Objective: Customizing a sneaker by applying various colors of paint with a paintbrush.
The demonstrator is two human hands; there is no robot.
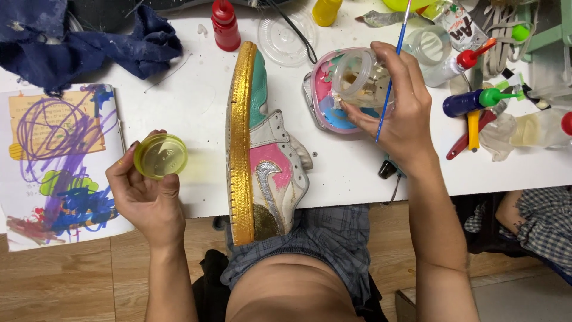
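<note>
My left hand [146, 194] holds a round yellow lid [160, 155] by its edge, just off the table's front. My right hand [400, 107] grips a small clear jar [359, 79], tipped on its side over a pink paint palette [328, 98], and also pinches a thin blue-handled brush [392, 71] that points up and away. Between the hands a sneaker [262, 149] lies on its side with a gold-painted sole, teal heel, pink panel and silver swoosh, its toe hanging over the table edge toward my lap.
The white table [196, 101] carries a scribbled paper sheet [56, 164] at left, a dark blue rag [89, 42], a red bottle [225, 25], a yellow bottle [325, 11], a clear lid [286, 37], and several paint bottles [471, 101] at right. Another person's leg [536, 220] shows at far right.
</note>
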